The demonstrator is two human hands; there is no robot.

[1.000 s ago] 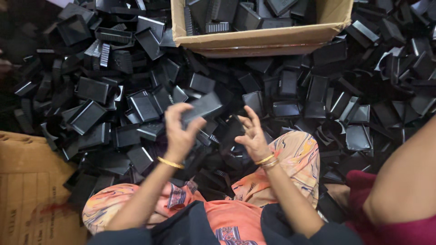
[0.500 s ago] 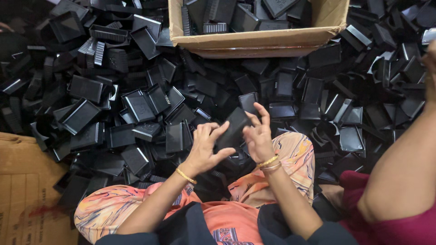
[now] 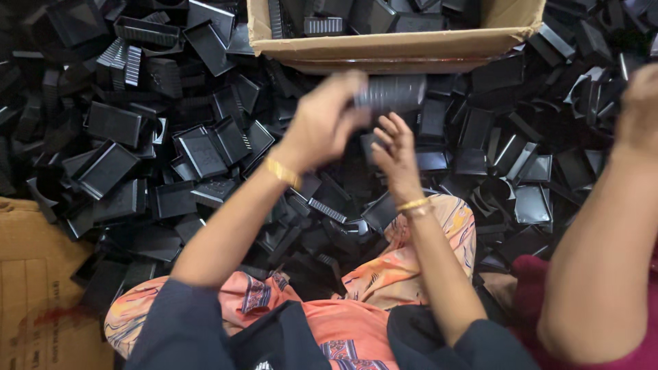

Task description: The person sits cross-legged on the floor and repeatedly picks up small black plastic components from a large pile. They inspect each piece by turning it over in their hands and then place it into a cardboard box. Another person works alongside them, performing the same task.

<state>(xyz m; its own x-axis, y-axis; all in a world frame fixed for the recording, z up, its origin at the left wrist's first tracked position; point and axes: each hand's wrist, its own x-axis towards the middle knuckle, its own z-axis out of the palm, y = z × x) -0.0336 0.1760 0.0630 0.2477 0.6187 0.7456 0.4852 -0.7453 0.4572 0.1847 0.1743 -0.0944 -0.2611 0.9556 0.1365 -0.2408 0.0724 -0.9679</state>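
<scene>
Fingers [image 3: 343, 113] grip one black part [image 3: 391, 94].

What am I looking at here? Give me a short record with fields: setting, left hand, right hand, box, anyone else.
Setting: a heap of black plastic parts around the seated person's lap
Left hand: raised, fingers gripping a black ribbed part, blurred
Right hand: open, just below the part; contact unclear
Box: cardboard, at the top, holding more black parts
Cardboard sheet: lower left
Anyone else: another person's arm at the right edge
</scene>
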